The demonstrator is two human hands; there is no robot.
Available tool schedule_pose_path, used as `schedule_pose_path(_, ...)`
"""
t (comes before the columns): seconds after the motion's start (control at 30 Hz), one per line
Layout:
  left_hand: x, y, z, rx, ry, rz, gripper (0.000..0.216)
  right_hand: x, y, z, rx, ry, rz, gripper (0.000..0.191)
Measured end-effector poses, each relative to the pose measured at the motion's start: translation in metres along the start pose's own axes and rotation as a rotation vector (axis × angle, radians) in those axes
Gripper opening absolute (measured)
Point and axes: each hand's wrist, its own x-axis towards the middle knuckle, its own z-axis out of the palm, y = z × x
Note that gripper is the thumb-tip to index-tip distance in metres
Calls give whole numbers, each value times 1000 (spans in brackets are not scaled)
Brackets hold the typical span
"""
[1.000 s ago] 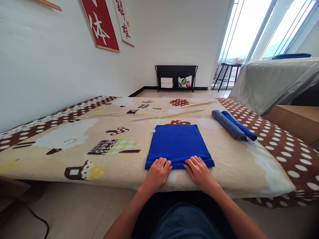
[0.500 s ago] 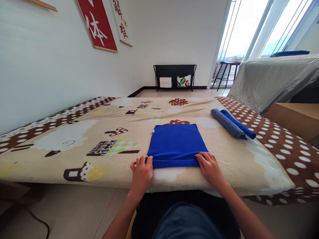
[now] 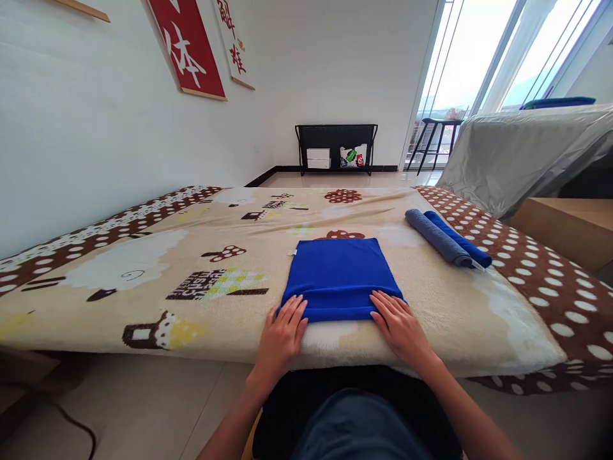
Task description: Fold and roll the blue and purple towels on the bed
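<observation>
A bright blue towel (image 3: 340, 268) lies spread on the blanket in front of me, with its near edge folded over into a narrow strip. My left hand (image 3: 283, 329) rests flat on the left end of that strip, fingers stretched forward. On the strip's right end lies my right hand (image 3: 398, 324), also flat with its fingers out. A small white tag (image 3: 292, 253) sticks out at the towel's left side. Two rolled towels lie side by side to the right: a grey-blue roll (image 3: 438, 237) and a blue roll (image 3: 458, 239).
The patterned blanket (image 3: 230, 332) covers the bed, with a brown polka-dot border on both sides. A cardboard box (image 3: 569, 223) and a plastic-covered piece of furniture (image 3: 531, 153) stand at the right. A black rack (image 3: 335, 137) is against the far wall.
Both hands have let go of the towel's near edge and shifted slightly inward. Their curled fingers have straightened and now press flat on the folded strip.
</observation>
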Motion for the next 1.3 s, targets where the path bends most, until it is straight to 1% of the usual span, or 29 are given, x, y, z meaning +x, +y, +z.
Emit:
schedule_pose_path(0.07, -9, -13, -5, 54, 32, -78, 40, -6, 9, -2, -52, 5, 42, 41)
schedule_pose_path(0.1, -11, -14, -6, 81, 55, -116, 39, -7, 10, -1, -73, 12, 60, 41)
schedule_pose_path(0.17, -9, -7, -7, 124, 110, -165, 38, -4, 1, 1, -98, 41, 90, 40)
schedule_pose_path(0.2, -5, 0, -7, 129, 134, -164, 39, -1, -7, 3, -96, 61, 94, 39)
schedule_pose_path(0.27, 5, 17, -5, 82, 140, -84, 43, 8, -25, 6, -45, 86, 53, 39)
schedule_pose_path(0.33, 15, 32, -3, -8, 119, 45, 44, 15, -41, 8, 55, 71, -39, 40)
schedule_pose_path(0.4, 23, 37, 0, -74, 100, 113, 37, 19, -47, 8, 146, 33, -104, 39)
schedule_pose_path(0.43, 24, 35, 0, -89, 96, 108, 32, 19, -44, 7, 176, 19, -109, 38)
schedule_pose_path(0.5, 22, 23, 0, -103, 81, 56, 25, 14, -31, 2, 214, 11, -72, 35)
schedule_pose_path(0.63, 8, -16, -6, -149, 31, -39, 20, 0, 14, -10, 260, 13, 40, 27)
schedule_pose_path(0.73, 1, -36, -12, -212, -15, -72, 20, -5, 39, -18, 300, -13, 113, 24)
schedule_pose_path(0.8, 1, -43, -16, -269, -50, -96, 21, -5, 48, -21, 344, -40, 152, 25)
schedule_pose_path(0.9, 4, -47, -21, -359, -97, -143, 22, -2, 52, -22, 373, -62, 198, 27)
schedule_pose_path(1.0, 9, -48, -25, -369, -137, -169, 24, -1, 50, -20, 292, -55, 209, 23)
schedule_pose_path(1.07, 12, -42, -26, -268, -111, -191, 21, 0, 43, -18, 143, 5, 236, 21)
schedule_pose_path(1.1, 14, -35, -25, -194, -72, -207, 20, 0, 37, -16, 60, 48, 250, 20)
schedule_pose_path(1.17, 17, -13, -22, -56, 17, -226, 26, 3, 20, -10, -44, 121, 233, 24)
schedule_pose_path(1.23, 22, 15, -14, -10, 63, -177, 39, 8, -4, -2, -7, 138, 130, 33)
schedule_pose_path(1.3, 28, 44, -3, -76, 58, -50, 46, 15, -27, 7, 109, 108, 0, 40)
